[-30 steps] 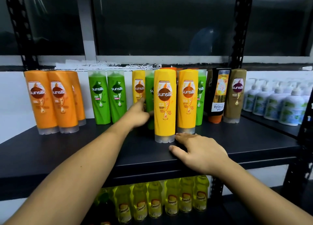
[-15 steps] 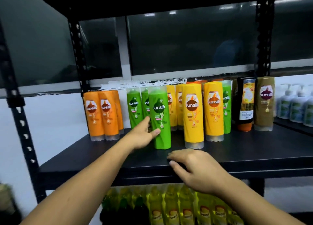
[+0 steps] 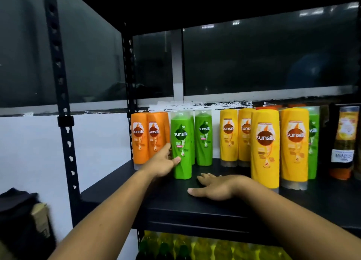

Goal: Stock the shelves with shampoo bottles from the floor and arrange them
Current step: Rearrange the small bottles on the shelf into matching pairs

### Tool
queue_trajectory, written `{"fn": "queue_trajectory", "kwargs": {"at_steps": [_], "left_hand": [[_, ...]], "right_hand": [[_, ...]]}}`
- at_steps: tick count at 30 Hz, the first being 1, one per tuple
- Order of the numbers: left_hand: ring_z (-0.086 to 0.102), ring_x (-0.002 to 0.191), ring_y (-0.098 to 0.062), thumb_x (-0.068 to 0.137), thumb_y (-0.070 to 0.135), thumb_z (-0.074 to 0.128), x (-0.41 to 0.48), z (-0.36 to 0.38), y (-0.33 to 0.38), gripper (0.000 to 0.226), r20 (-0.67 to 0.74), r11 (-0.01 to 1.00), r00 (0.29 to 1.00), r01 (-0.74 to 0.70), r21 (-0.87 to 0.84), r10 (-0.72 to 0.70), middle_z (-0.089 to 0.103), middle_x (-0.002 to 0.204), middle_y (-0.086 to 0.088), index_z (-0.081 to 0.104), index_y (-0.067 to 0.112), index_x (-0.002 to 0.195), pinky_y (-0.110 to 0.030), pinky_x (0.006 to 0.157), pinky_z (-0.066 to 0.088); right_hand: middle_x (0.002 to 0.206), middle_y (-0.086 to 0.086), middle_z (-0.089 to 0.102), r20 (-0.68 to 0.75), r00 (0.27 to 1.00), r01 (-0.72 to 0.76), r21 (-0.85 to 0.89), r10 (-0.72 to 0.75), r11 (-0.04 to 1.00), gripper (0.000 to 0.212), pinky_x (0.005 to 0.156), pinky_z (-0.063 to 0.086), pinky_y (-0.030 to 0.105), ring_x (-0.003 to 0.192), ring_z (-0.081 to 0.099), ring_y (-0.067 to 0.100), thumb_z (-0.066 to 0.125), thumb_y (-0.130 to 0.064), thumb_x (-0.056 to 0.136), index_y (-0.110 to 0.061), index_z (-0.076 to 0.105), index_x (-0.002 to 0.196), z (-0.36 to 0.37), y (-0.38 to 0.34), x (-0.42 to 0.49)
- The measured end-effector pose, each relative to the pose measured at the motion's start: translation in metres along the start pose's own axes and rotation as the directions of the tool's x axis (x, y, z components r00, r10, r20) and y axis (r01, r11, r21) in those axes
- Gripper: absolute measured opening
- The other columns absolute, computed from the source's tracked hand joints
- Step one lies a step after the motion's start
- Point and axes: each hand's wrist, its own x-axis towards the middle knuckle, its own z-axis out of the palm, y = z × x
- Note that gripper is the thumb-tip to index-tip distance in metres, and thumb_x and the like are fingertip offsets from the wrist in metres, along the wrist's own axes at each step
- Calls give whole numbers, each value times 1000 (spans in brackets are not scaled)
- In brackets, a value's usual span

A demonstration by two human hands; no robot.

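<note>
Head view, left hand: my left hand (image 3: 163, 165) is wrapped loosely around the lower left side of the front green bottle (image 3: 182, 145), thumb on its front face, other fingers hidden behind it.
Head view, right hand: my right hand (image 3: 216, 187) lies flat and relaxed on the black shelf (image 3: 195, 205), palm down, fingers spread, gripping nothing. It's just right of the green bottle's base, not touching it.
Green bottle: upright on its cap, Sunsilk label facing me, standing a bit forward of the row behind it.
Neighbours to the left: orange bottles (image 3: 148, 136) bunched at the shelf's left end, right beside my left hand.
Neighbours behind: another green bottle (image 3: 203, 137) just to the right and further back.
Yellow lot: two yellow bottles (image 3: 237, 136) at the back, two bigger-looking ones (image 3: 281, 146) closer to me, well right of my right hand.
Far right: a dark bottle with an orange cap (image 3: 343, 140), label too blurry to read.
Shelf below: rows of yellowish bottles (image 3: 211, 250), only their tops showing.
Bottom left: something dark and blurred (image 3: 21, 220), honestly can't tell what.
</note>
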Motion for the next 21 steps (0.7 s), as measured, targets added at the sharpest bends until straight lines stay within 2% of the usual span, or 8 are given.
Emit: {"fn": "queue_trajectory", "kwargs": {"at_steps": [2,4,7,10,11,13,17,21], "left_hand": [[42,138,-16,98,18,64,7,3,6,54,0,1000,1000,-7,16,7,48,142,9,41,34,145,-50,116,40],[49,135,-18,98,20,64,15,8,5,43,-14,1000,1000,-7,28,7,54,140,8,47,43,131,-50,113,44],[57,121,-12,102,19,59,20,16,-4,32,-54,999,998,-32,3,32,58,132,9,48,42,121,-36,107,47],[60,109,-6,104,14,56,25,18,-14,30,-40,997,996,-76,7,77,59,120,13,47,29,128,-21,92,46],[60,105,-2,103,12,56,26,17,-17,32,-37,995,995,-91,30,92,60,119,13,46,27,130,-16,86,47],[58,96,5,102,10,58,24,15,-19,36,-27,992,994,-104,72,106,59,113,16,46,24,132,-6,72,47],[61,93,4,96,7,67,25,14,-22,41,-32,988,992,-115,108,119,63,111,13,50,20,131,-6,69,50],[64,78,4,92,4,71,30,14,-27,35,-62,991,993,-90,102,97,65,96,7,58,14,123,-8,68,50]], "right_hand": [[168,-4,-5,13,1000,-19,32,19,999,97,124,-2,41,154,-6,13,30,-81,89,-20,4,161,-9,3,11],[168,-5,-3,5,999,-49,70,49,996,101,124,-1,40,154,-4,13,35,-83,86,-21,6,161,-17,4,24],[168,-1,8,-44,997,-51,222,63,974,105,125,8,38,154,7,16,49,-82,81,-23,16,160,-17,7,48],[154,2,44,-313,948,71,406,66,911,82,115,34,30,140,43,19,66,-66,83,-25,42,150,-2,10,69],[149,1,51,-403,912,108,424,81,899,76,110,39,28,135,49,19,68,-60,84,-24,45,147,1,11,73],[138,1,60,-482,872,165,446,81,880,68,100,42,23,125,57,17,71,-52,86,-21,49,143,1,12,76],[108,-1,66,-536,840,216,463,78,860,54,87,49,27,99,64,16,71,-44,89,-18,54,133,-1,14,81],[103,0,68,-585,805,242,473,97,847,49,78,46,23,95,64,16,70,-37,91,-16,54,133,1,14,82]]}}
